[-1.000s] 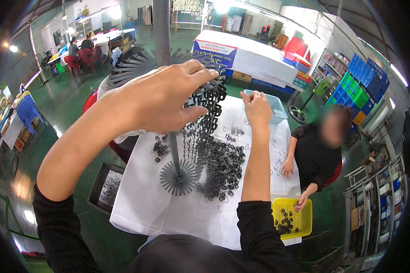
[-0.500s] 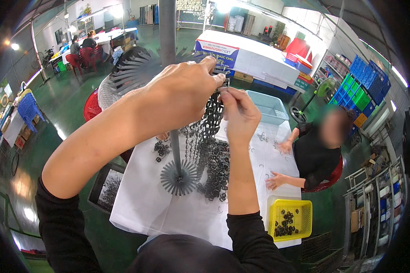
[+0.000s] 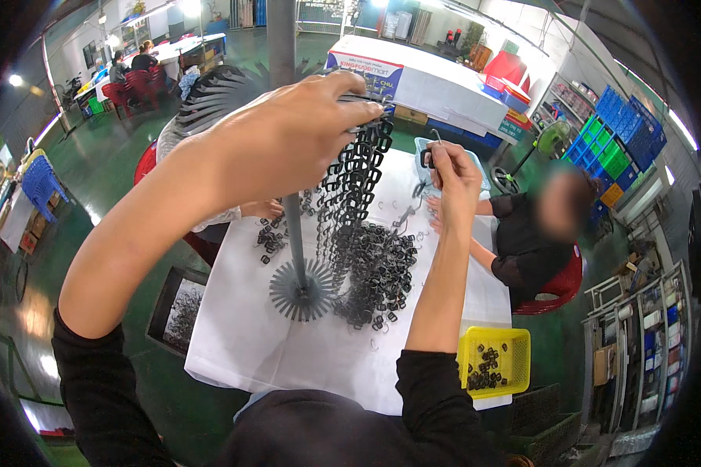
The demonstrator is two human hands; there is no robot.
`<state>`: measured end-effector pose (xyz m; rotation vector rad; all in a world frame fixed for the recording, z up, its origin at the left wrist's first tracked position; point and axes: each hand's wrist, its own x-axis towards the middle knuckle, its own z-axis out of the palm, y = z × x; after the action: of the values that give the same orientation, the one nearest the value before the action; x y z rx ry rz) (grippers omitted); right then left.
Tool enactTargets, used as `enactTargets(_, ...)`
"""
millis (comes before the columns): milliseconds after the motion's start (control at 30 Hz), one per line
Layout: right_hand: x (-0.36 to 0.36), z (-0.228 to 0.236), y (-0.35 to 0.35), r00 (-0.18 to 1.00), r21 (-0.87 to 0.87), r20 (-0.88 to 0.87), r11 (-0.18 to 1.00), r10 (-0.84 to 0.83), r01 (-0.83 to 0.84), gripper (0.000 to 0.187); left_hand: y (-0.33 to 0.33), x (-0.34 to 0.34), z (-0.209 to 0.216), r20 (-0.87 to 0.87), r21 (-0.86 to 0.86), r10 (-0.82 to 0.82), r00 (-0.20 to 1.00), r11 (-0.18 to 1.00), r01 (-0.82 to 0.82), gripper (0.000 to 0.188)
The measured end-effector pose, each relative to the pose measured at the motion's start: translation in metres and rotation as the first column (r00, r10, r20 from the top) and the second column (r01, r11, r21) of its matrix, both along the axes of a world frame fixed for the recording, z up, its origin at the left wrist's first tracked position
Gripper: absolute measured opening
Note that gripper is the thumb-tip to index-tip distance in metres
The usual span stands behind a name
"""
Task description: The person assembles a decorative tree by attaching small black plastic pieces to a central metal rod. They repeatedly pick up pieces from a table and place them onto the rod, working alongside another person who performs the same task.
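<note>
A grey pole point(image 3: 284, 47) carries a wide slotted disc point(image 3: 214, 101) at the top and a smaller finned disc point(image 3: 292, 300) low over the table. My left hand point(image 3: 300, 128) reaches across the pole, its fingers closed around fins at the upper disc's right rim. Chains of black square links point(image 3: 360, 175) hang below those fingers, down to a heap of black links point(image 3: 382, 268). My right hand point(image 3: 457, 175) is raised to the right, pinching a thin metal hook point(image 3: 437, 135) with a black link against it. A short strand of links trails below that hand.
A white-covered table point(image 3: 249, 350) bears the heap. A yellow basket point(image 3: 528, 362) with black links stands at the near right, a light-blue basket point(image 3: 484, 175) at the far right. Co-workers sit at the right and far left; a co-worker's hand point(image 3: 262, 208) rests beside loose links.
My right hand has moved right, away from the upper disc, with the hook and link. My left hand stays at the rim. The right co-worker's hands have drawn together farther up the table.
</note>
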<state>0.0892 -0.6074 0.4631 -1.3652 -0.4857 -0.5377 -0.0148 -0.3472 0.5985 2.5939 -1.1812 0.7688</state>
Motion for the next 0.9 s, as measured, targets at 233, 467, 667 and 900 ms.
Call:
enactTargets(233,0.031,-0.033,-0.016,0.691,-0.759,0.407,0.2,-0.597,0.62,0.025,0.007,-0.005,0.009,-0.108,0.026,-0.063,0.992,0.997,0.066,0.05)
enactTargets(467,-0.038,0.02,0.07,0.637,-0.187,0.629,0.708,-0.446,0.681,0.022,-0.011,-0.012,0.012,-0.228,0.014,0.133,0.964,0.991,-0.133,0.054)
enactTargets(667,-0.055,0.041,0.093,0.739,-0.148,0.54,0.818,-0.404,0.556,0.008,-0.019,-0.003,0.007,0.091,0.089,0.12,0.989,0.988,-0.129,0.042)
enactTargets(900,-0.036,0.024,0.053,0.976,0.178,0.016,0.96,0.215,-0.215,0.011,-0.008,0.003,0.0,0.045,0.034,0.056,0.997,0.998,-0.058,0.043)
